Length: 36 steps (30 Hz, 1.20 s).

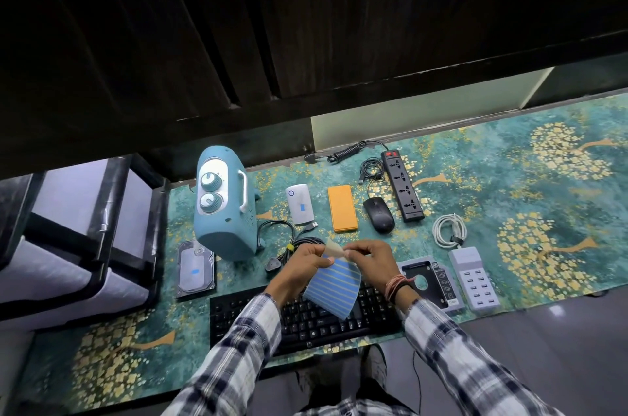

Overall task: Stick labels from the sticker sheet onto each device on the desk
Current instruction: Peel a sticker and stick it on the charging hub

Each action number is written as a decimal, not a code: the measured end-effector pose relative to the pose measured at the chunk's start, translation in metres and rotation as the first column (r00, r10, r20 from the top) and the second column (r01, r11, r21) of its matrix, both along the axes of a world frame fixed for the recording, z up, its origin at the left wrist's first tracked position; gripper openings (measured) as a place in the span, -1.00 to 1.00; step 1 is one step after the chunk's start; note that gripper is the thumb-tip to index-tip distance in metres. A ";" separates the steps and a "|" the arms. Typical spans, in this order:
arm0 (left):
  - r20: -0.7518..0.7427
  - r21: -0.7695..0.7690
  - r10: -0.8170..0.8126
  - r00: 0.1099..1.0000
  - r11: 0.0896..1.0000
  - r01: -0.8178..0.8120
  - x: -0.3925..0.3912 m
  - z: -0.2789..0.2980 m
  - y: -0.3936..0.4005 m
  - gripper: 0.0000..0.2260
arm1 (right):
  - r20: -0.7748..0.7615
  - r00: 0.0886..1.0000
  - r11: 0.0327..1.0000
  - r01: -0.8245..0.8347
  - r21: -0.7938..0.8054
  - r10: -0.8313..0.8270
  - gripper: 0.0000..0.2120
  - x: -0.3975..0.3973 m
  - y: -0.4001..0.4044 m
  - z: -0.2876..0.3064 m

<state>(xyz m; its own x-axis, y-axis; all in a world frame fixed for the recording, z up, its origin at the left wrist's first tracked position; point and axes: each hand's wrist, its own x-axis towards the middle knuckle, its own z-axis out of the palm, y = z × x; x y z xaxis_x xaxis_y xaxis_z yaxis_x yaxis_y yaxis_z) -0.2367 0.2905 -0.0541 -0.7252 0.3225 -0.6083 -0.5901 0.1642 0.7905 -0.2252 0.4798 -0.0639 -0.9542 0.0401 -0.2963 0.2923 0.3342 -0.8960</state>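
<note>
Both hands hold a blue striped sticker sheet (334, 288) above the black keyboard (306, 318). My left hand (299, 269) grips the sheet's upper left edge. My right hand (368, 259) pinches its bent-up top corner. On the desk lie a hard drive (195, 274) with a blue label, a teal radio-like device (222, 208), a white pocket device (299, 204) with a blue mark, an orange power bank (342, 208), a black mouse (379, 214), a black power strip (402, 186), a drive caddy (428, 279) and a grey USB charging hub (474, 276).
A patterned green mat (509, 194) covers the desk. Black cables (289, 245) lie beside the radio, a coiled white cable (448, 230) sits above the hub. A dark cabinet overhangs the back; a black-framed rack (68, 245) stands at the left.
</note>
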 end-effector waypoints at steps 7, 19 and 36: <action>-0.025 -0.121 0.062 0.998 0.991 -0.064 -0.011 -0.010 -0.005 -0.79 | 0.159 0.954 0.930 0.287 -0.230 -0.255 -0.92 0.001 0.012 0.001; -0.364 -0.705 0.059 0.930 0.635 -0.317 -0.006 -0.054 0.027 -0.72 | 0.500 0.734 0.602 0.671 -0.433 -0.459 -0.85 0.026 0.084 -0.011; -0.118 -0.078 0.026 0.993 0.996 -0.036 0.032 -0.004 0.141 -0.95 | 0.515 0.761 0.539 0.646 -0.541 -0.395 -0.95 0.044 0.098 -0.008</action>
